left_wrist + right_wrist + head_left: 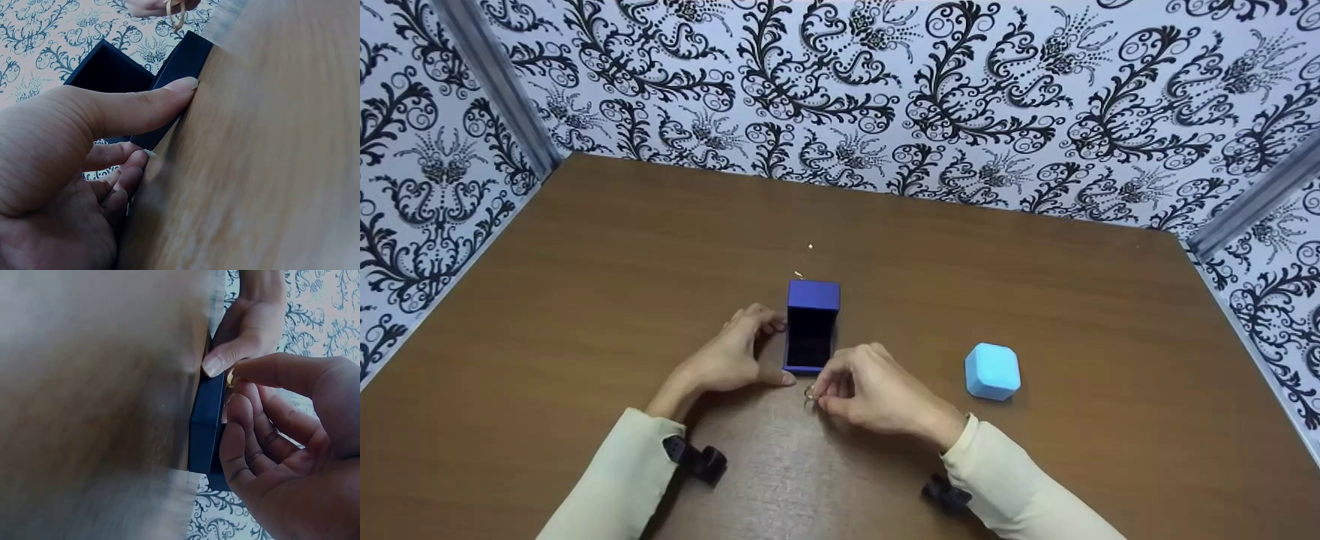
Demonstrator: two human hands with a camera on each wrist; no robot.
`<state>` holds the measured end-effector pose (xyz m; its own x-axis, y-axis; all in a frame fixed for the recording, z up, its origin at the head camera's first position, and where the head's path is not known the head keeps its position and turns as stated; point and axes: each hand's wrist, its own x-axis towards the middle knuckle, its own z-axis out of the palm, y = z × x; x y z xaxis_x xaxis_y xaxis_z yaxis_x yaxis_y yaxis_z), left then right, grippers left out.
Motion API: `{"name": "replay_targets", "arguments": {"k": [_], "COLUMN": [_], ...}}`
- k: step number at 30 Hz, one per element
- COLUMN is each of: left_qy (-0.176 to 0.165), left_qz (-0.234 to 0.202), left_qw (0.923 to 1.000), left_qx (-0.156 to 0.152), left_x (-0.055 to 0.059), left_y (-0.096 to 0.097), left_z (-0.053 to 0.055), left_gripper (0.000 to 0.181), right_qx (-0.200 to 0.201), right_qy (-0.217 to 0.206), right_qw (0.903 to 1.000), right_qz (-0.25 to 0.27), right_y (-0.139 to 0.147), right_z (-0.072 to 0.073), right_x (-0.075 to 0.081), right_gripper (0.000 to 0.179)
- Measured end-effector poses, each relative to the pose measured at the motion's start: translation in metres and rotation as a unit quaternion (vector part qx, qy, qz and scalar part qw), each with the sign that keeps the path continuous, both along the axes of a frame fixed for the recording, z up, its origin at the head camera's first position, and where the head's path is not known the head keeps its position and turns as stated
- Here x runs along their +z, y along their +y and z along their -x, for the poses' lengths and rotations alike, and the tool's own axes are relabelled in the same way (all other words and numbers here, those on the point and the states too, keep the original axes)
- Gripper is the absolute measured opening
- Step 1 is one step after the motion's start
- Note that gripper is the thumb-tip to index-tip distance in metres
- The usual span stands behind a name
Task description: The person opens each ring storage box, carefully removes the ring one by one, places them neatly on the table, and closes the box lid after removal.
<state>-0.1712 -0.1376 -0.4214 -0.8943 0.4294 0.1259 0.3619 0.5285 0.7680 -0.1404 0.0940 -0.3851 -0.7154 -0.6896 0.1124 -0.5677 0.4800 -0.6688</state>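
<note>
A blue ring box [814, 294] stands with its lid raised, showing a dark inside. My left hand [729, 361] grips it at its left side; in the left wrist view the thumb [146, 108] lies along the box base [188, 59] and the fingertips touch the opposite side. Just in front of the box, my right hand [885, 391] pinches a gold ring [809, 394] between thumb and index finger. From the right wrist, the ring [230, 377] appears close beside the left thumb [219, 363]. The lower part of the box interior is partly hidden.
A light blue rounded box [992, 371] stands to the right of my right hand. Behind the ring box lie a small gold-coloured piece [799, 274] and a tiny bright speck [810, 246]. Patterned walls [825, 90] border the brown table [997, 270].
</note>
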Motion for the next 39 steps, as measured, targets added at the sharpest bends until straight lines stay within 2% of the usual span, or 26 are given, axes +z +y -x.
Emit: {"name": "replay_targets", "arguments": {"k": [8, 20, 32, 39], "left_qy": [-0.002, 0.009, -0.016, -0.013], "left_qz": [0.0, -0.003, 0.002, 0.0], "left_qw": [1.0, 1.0, 0.9998, 0.9999], "left_qx": [0.003, 0.001, 0.01, 0.008], "left_x": [-0.001, -0.001, 0.0, 0.0], "left_y": [0.001, 0.0, 0.001, 0.001], "left_z": [0.001, 0.001, 0.0, 0.0], "left_gripper": [0.065, 0.065, 0.064, 0.064], "right_qx": [0.024, 0.056, 0.074, 0.07], "right_qy": [0.018, 0.038, 0.027, 0.017], "right_qw": [0.9983, 0.9942, 0.9934, 0.9942], "right_qz": [-0.05, -0.084, -0.083, -0.08], "right_y": [-0.001, -0.004, -0.004, -0.004], "right_z": [-0.009, -0.011, -0.011, -0.011], "right_x": [-0.003, -0.005, -0.007, -0.006], "right_gripper": [0.011, 0.012, 0.013, 0.012]}}
